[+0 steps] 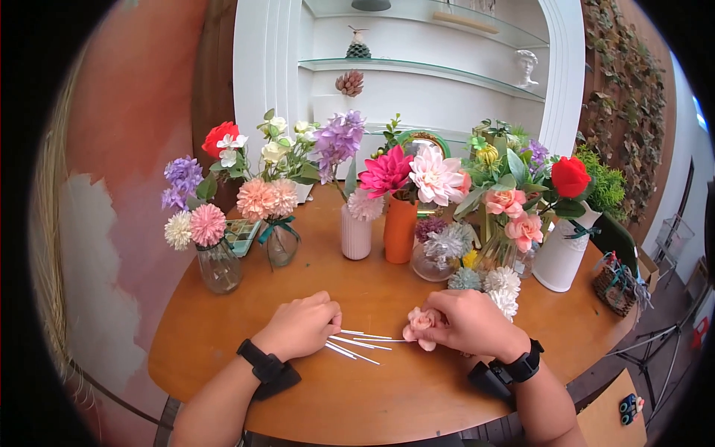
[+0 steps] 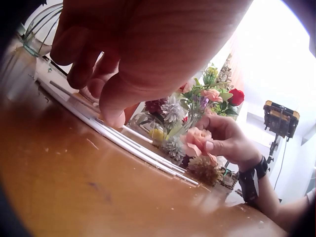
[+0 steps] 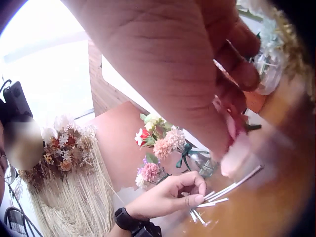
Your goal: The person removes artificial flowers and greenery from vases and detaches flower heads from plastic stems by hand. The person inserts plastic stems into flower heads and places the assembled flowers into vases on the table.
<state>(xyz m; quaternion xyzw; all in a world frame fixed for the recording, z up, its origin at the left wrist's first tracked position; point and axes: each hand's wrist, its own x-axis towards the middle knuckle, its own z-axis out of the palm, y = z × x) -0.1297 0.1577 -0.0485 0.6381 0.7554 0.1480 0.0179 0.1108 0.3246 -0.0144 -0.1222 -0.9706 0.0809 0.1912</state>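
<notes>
You have two hands, one left hand (image 1: 302, 328) and one right hand (image 1: 473, 320), with one peach flower (image 1: 423, 326) in the right. Your tabletop (image 1: 357, 410) carries one orange vase (image 1: 400, 232), one pink ribbed vase (image 1: 356, 235), one white vase (image 1: 560, 253), and at its left end two clear glass vases (image 1: 219, 271). You can count two red blooms (image 1: 570, 177); your white sticks (image 1: 372, 340) exceed four, overlapping too much for an exact number.

smooth sticks (image 2: 133, 147), glossy wooden table (image 1: 357, 402)

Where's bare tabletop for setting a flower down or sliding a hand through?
Bare table lies between the forearms, nearer than the white sticks; between those sticks and the pink vase; and between the left hand and leftmost glass vase. Crowded: the row of vases behind, and beyond the right hand, where white pompoms sit close.
</notes>
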